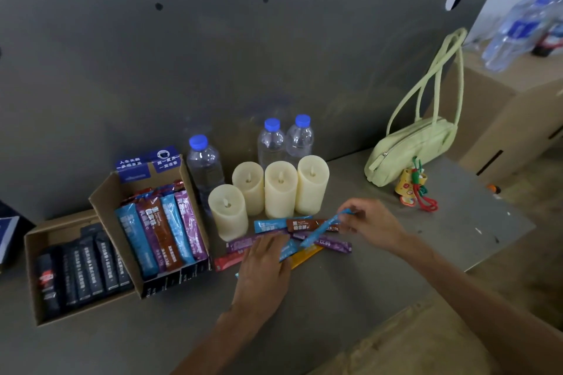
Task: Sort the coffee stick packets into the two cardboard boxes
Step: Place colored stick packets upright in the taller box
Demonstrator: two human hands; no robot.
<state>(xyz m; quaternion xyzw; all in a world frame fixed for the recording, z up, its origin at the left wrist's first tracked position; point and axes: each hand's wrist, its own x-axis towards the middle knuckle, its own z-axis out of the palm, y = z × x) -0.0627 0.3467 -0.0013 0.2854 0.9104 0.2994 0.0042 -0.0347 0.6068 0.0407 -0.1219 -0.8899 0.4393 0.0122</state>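
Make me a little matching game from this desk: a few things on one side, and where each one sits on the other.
Things:
1. black stick packets
2. blue stick packet
3. pale green handbag
4. cream pillar candles

Places:
A. pinched in the right hand
B. in front of the clear water bottles
C. in the far-left cardboard box
D. at the desk's far right, against the wall

Pairs: 1-C, 2-A, 3-D, 4-B

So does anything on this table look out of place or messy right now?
Nothing damaged or spilled. The only untidy spot is the loose coffee stick packets lying crisscrossed before the candles, unsorted; the right hand pinches a blue packet.
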